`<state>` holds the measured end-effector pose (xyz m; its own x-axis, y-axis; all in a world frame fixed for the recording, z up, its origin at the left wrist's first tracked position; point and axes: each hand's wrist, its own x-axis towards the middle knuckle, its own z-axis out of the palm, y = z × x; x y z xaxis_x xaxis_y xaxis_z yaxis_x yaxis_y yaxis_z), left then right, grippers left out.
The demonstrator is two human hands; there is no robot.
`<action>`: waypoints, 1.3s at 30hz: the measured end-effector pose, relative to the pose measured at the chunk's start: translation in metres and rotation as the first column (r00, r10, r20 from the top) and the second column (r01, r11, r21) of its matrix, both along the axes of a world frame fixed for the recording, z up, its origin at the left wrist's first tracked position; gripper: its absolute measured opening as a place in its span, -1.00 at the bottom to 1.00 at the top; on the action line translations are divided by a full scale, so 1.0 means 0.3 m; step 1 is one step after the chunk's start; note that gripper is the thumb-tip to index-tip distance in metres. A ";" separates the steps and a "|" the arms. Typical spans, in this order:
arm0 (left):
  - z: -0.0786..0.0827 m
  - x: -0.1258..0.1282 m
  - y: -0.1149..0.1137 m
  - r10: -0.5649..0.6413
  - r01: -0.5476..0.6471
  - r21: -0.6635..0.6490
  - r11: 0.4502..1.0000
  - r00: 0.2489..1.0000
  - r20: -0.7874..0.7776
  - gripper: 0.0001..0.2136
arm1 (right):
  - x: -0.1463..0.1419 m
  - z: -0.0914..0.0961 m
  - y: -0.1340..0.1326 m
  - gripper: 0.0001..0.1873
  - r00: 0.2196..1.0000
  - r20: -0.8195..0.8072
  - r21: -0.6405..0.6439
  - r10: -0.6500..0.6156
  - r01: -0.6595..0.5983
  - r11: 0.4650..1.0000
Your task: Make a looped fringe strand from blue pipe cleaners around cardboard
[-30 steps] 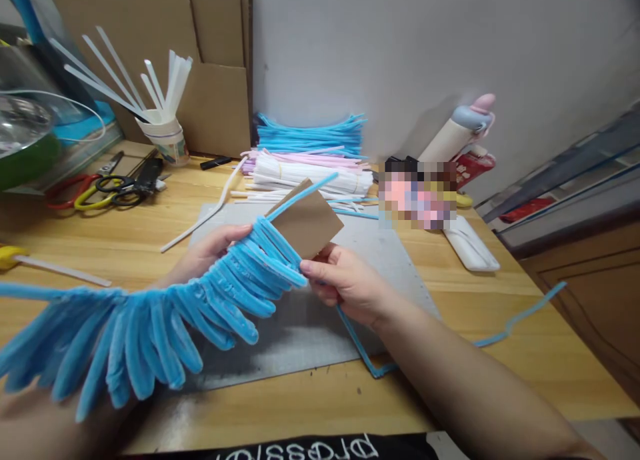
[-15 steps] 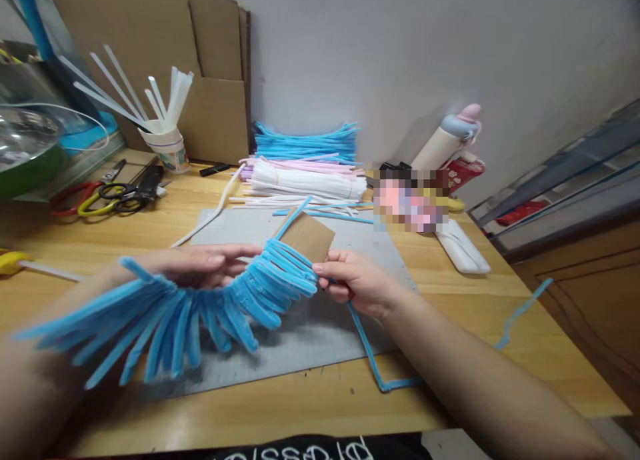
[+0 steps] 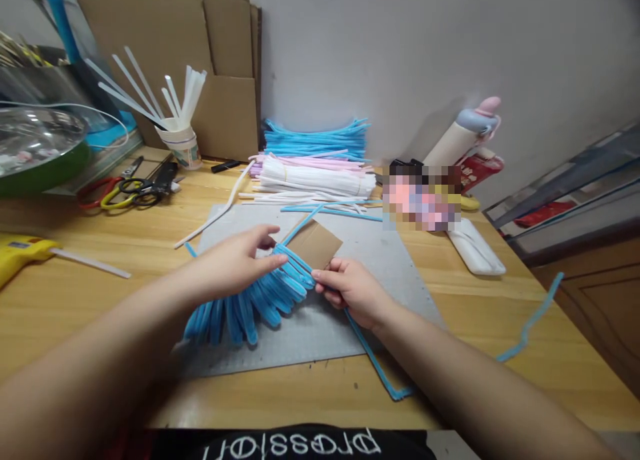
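Note:
My right hand (image 3: 353,290) pinches the lower edge of a piece of cardboard (image 3: 317,243) with blue pipe cleaner wound round it. From beneath that hand a bent blue pipe cleaner (image 3: 367,347) runs down past the mat's front edge. A fringe of blue pipe cleaner loops (image 3: 250,310) hangs left of the cardboard, partly hidden by my left arm. My left hand (image 3: 253,257) is over the top of the fringe, thumb and fingers apart, the thumb touching or close above the loops. One straight blue end (image 3: 305,223) sticks up across the cardboard.
A grey cutting mat (image 3: 400,293) lies beneath. Behind it are bundles of blue (image 3: 315,143) and white pipe cleaners (image 3: 320,179). Scissors (image 3: 117,193), a cup of glue sticks (image 3: 180,143) and a yellow glue gun (image 3: 27,250) are leftward; a bottle (image 3: 457,137) stands right.
My left hand has come out from behind the fringe and moved over its top, near the cardboard. The fringe's left part has dropped behind my left arm. My right hand keeps its pinch.

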<state>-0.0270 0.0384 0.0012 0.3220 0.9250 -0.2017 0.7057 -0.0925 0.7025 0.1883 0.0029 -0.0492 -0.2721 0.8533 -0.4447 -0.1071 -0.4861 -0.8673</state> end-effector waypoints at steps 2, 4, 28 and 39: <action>-0.047 0.031 -0.001 -0.115 0.143 -0.123 0.982 0.972 0.207 -0.41 | 0.004 0.007 -0.003 -0.67 1.000 -0.001 -0.007 0.001 -0.001 1.000; -0.080 0.036 0.004 -0.120 0.221 -0.209 0.952 0.905 0.409 -0.46 | 0.008 0.013 -0.007 -0.67 1.000 0.004 -0.007 0.006 -0.006 1.000; -0.106 0.021 -0.006 0.315 0.069 -0.476 0.877 0.666 0.676 -0.54 | 0.000 0.003 -0.053 -0.66 0.986 -0.045 0.018 0.161 -0.160 0.987; -0.044 -0.043 0.000 0.070 0.313 -0.419 0.852 0.725 0.685 -0.67 | 0.032 0.064 -0.012 -0.80 0.819 -0.006 0.009 0.574 -0.574 0.819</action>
